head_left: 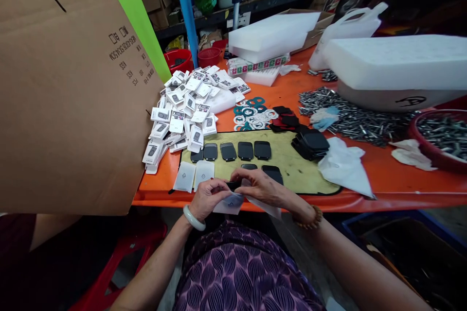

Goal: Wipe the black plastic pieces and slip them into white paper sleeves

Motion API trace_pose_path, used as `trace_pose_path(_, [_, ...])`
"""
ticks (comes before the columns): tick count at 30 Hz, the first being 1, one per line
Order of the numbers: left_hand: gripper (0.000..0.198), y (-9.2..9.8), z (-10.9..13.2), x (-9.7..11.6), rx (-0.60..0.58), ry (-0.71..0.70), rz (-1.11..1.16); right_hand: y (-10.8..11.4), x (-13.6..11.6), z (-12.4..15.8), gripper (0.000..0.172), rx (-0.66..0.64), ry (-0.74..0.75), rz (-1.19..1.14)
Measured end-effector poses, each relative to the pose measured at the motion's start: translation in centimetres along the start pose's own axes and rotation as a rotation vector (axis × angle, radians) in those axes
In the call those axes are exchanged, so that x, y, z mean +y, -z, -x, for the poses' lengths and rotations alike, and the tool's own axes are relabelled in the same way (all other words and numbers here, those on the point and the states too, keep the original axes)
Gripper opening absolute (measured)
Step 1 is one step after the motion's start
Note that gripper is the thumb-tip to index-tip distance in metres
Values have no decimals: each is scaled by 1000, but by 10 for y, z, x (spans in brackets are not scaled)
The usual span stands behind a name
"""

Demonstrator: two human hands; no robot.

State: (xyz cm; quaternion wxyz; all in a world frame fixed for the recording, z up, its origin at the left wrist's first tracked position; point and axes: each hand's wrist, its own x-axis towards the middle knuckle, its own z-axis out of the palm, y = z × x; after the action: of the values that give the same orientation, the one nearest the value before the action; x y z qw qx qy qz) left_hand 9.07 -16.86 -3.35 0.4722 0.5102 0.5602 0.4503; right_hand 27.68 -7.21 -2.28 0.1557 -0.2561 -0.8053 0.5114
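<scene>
At the table's near edge, my left hand (209, 198) pinches a small frosted plastic bag (229, 204) with a printed mark. My right hand (260, 186) closes over a black flat piece (233, 185) at the bag's mouth; how far it sits inside is hidden by my fingers. Another frosted sheet or bag (268, 207) hangs below my right hand. Beyond, black rectangular pieces (245, 150) lie in rows on a yellow-green cloth (292, 175). Two frosted bags (204, 174), each with a flat dark-grey mark, lie left of my hands.
Small white printed boxes (189, 102) are heaped at the left beside a large carton (65, 97). Green and white rings (251, 114) lie behind the cloth. To the right are stacked black pieces (312, 143), a white plastic bag (343, 163), metal parts (361, 116) and a red basket (430, 141).
</scene>
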Motion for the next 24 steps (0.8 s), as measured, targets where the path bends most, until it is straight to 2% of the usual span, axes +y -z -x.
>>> trace_pose_path(3, [21,-7,4,13,66,-47,175,1,-7,9,15,149,28,-12])
trace_pose_path(5, [18,-10,6,23,80,-92,244,1,-8,14,24,279,63,-6])
trace_pose_path(7, [16,-14,6,30,83,-134,290,0,-9,17,34,350,75,19])
trace_pose_path(8, [15,-15,6,32,83,-150,310,-1,-9,18,36,339,70,22])
trace_pose_path(11, [17,-17,0,33,113,-155,343,-7,-8,16,25,203,15,-75])
trace_pose_path(13, [21,-16,-5,27,177,-130,359,-13,-5,11,30,172,-40,-189])
trace_pose_path(16, [34,-14,-11,10,245,3,415,-23,4,1,34,237,-133,-354])
trace_pose_path(19, [52,-14,-13,-12,170,170,425,-32,20,-9,36,250,-208,-451])
trace_pose_path(21, [49,-15,-16,-27,131,223,377,-36,33,-13,38,264,-269,-444])
trace_pose_path(24, [37,-14,-30,-47,227,253,189,-37,55,-11,38,398,-367,-372])
